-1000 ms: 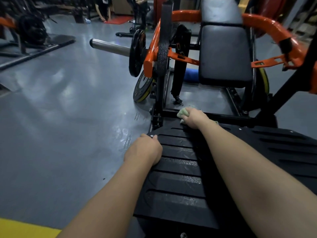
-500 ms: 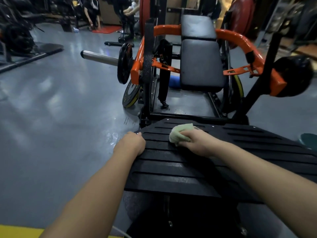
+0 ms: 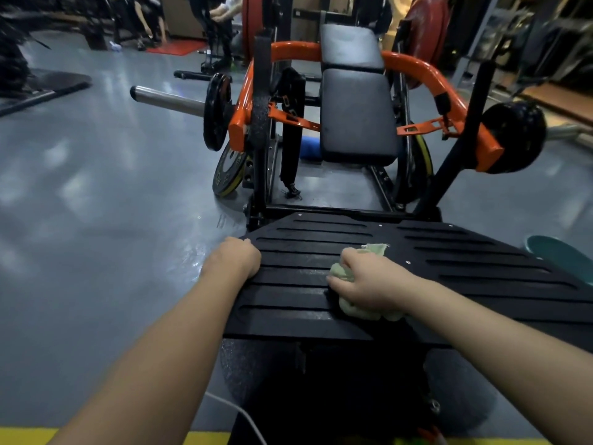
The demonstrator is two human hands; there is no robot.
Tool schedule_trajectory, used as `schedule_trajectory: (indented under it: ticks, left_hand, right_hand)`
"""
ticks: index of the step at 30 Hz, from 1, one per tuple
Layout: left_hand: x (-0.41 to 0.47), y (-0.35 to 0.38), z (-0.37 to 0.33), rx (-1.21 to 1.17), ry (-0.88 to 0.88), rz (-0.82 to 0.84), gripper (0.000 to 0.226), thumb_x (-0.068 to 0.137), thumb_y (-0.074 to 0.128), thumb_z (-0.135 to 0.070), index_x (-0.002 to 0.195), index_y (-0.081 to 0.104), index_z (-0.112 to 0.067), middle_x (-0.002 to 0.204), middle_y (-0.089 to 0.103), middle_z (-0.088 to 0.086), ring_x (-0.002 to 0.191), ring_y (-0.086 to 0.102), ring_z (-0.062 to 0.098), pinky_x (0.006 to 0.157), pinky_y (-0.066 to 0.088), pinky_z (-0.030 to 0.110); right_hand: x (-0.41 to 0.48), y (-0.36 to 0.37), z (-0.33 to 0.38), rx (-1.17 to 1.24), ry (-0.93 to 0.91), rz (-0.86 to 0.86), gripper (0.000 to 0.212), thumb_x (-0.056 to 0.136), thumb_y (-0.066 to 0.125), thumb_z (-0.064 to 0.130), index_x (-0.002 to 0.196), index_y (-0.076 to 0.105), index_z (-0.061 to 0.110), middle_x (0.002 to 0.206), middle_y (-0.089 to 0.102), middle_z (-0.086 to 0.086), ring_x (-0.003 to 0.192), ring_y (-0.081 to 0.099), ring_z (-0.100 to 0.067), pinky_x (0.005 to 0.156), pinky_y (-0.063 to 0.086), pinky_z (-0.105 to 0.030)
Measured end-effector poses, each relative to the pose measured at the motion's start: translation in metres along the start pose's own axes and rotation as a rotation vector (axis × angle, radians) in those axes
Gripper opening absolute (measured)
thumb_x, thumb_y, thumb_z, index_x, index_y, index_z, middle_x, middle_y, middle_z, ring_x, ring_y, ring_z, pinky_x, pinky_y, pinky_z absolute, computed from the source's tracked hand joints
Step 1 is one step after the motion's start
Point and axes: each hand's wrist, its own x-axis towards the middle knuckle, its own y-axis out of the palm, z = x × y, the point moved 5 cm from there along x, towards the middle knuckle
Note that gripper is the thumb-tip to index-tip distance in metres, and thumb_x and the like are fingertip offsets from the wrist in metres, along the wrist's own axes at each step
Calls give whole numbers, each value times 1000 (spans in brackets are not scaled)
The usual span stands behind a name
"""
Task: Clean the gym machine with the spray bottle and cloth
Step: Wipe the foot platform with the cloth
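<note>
The gym machine has a black ribbed foot plate [image 3: 449, 268] in front of me, with orange arms [image 3: 426, 75] and a grey padded seat [image 3: 356, 117] behind it. My right hand [image 3: 369, 281] grips a crumpled pale green cloth [image 3: 345, 273] and presses it on the plate's middle. My left hand [image 3: 234, 256] curls over the plate's left edge. No spray bottle is in view.
Black weight plates sit on a steel bar [image 3: 167, 99] at the machine's left, and one yellow-rimmed plate [image 3: 229, 173] leans on the frame. Grey shiny floor [image 3: 96, 220] spreads left. A teal object [image 3: 564, 256] lies at the right edge. People stand at the far back.
My right hand has dragged the cloth from the plate's far edge back toward me and slightly right. My left hand has stayed on the left edge while my view pulled back.
</note>
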Motion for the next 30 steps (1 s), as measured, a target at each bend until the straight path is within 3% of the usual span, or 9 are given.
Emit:
schedule_trajectory:
  ticks: [4,11,19,23,27,30]
  left_hand:
    - [6,3,1,-16,1,-5,60,107,27,-43,150,35,-2,153,43,21,139,43,40,115,35,49]
    - [12,6,2,16,42,3,55,109,23,-37,148,35,-1,153,42,20,138,44,42,112,35,48]
    - [15,10,-2,55,76,-33,50,109,23,-35,146,38,-3,149,47,20,137,46,40,109,36,46]
    - [19,12,2,40,11,-47,54,109,24,-40,148,37,-4,149,48,19,136,47,39,106,38,44]
    - [24,13,1,0,35,-12,53,107,24,-35,148,40,-5,149,49,18,134,48,40,104,39,44]
    - [23,14,3,-20,54,10,51,106,25,-32,143,45,-5,144,53,17,130,52,38,99,42,43]
  right_hand:
    - [23,-3,18,-17,40,-64,30,99,44,45,86,41,18,106,63,-16,95,58,-37,71,37,-35]
    - [119,1,22,41,133,-153,33,103,41,38,112,51,9,120,64,-19,110,59,-43,76,36,-38]
    - [236,20,18,338,377,-240,40,101,47,37,121,60,4,119,66,-14,110,63,-37,75,42,-35]
    - [256,25,37,225,311,-148,50,102,44,46,123,61,4,115,65,-16,97,63,-34,73,44,-36]
    - [225,14,44,192,220,-51,31,104,39,24,117,63,8,119,62,-16,103,58,-35,88,50,-39]
    - [187,9,48,166,171,26,41,101,38,41,112,62,9,121,64,-14,102,58,-34,82,45,-37]
